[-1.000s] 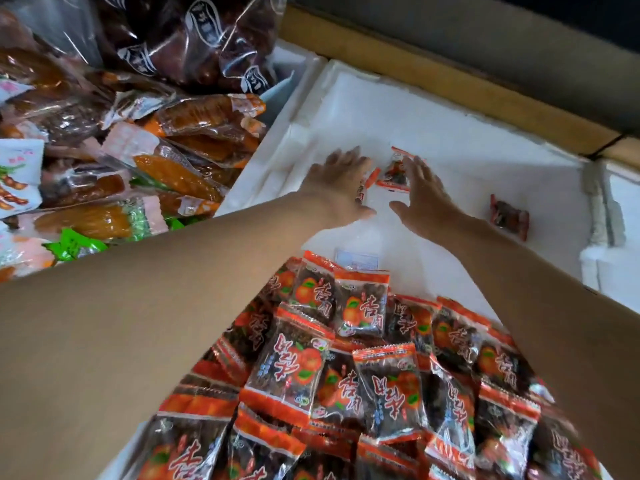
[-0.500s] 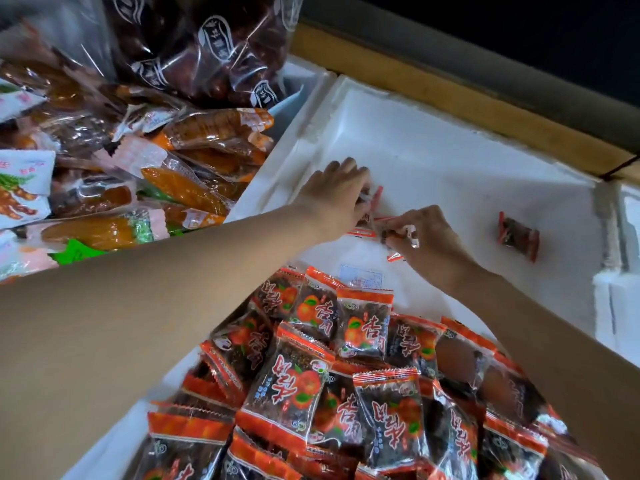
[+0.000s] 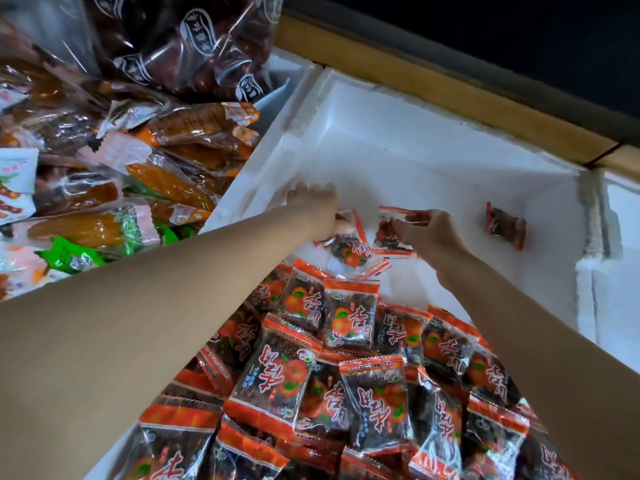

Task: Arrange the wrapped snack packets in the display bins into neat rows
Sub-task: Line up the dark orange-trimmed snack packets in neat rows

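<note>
A white foam bin (image 3: 398,140) holds a heap of red-and-black snack packets (image 3: 349,372) at its near end. My left hand (image 3: 317,211) reaches to the bin's left wall, fingers curled over a packet (image 3: 349,249) lying on the floor. My right hand (image 3: 433,233) pinches another red packet (image 3: 389,226) by its edge, just right of the left hand. One stray packet (image 3: 505,226) lies alone near the bin's right wall.
The neighbouring bin on the left is piled with orange and brown wrapped snacks (image 3: 149,174) and dark bags (image 3: 194,46). A wooden ledge (image 3: 450,95) runs behind the bins. Another foam bin's wall (image 3: 609,282) stands at the right.
Both hands went from flat and spread over the packets to closed on them. The right hand has lifted one packet by its edge; the view tilted slightly upward.
</note>
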A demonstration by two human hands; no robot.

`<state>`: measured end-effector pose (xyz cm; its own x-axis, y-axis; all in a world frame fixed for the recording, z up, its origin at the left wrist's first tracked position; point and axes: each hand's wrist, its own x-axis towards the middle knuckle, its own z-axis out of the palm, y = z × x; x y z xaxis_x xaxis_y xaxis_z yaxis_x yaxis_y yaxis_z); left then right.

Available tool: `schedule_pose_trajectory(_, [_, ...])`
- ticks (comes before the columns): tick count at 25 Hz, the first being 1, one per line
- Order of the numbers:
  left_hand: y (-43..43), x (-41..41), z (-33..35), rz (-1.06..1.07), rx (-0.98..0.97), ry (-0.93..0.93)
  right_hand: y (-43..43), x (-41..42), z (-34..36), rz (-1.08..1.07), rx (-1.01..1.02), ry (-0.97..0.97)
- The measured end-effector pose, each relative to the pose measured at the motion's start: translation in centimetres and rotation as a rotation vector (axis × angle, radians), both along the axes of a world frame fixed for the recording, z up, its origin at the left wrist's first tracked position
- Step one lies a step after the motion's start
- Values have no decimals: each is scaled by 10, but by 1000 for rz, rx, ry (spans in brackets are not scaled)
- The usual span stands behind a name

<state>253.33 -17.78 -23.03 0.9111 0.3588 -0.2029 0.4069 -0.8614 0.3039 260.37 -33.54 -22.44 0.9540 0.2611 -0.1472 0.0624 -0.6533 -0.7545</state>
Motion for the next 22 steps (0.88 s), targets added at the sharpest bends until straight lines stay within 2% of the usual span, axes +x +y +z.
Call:
schedule_pose_trajectory(3, [0, -9, 0, -50, 64, 143, -4, -4, 0, 0, -16, 8])
schedule_pose_trajectory(5, [-5, -18, 4, -118, 37, 171, -9, -8, 6, -51, -1, -58])
schedule_pose_trajectory(7, [-10, -24, 6, -50, -194, -56, -13, -12, 16, -105, 86, -125])
schedule_pose_trajectory(9, [-12, -26, 11, 172, -531, -387, -13, -16, 26, -97, 212, -112])
schedule_pose_trajectory(10, [-13, -27, 15, 286, -683, -494, -11, -20, 32, -61, 268, -62])
schedule_pose_trajectory(12, [-21, -30, 24, 400, -913, -503, -6, -33, 43, 61, 327, 69])
schedule_pose_trajectory(15, [-31, -45, 35, 302, -1181, -360, 3, -50, 49, 180, 388, 130])
schedule_pose_trajectory(17, [-33, -57, 34, 194, -1240, -375, 7, -53, 49, 161, 451, 125])
schedule_pose_trajectory(19, [-31, -64, 33, 188, -1168, -440, 7, -48, 45, 122, 457, 62])
schedule_pose_trajectory(20, [-28, -66, 34, 212, -1119, -477, 5, -43, 40, 117, 392, -8])
schedule_pose_trajectory(22, [-21, -70, 33, 262, -1071, -545, -3, -32, 26, 219, 54, -137])
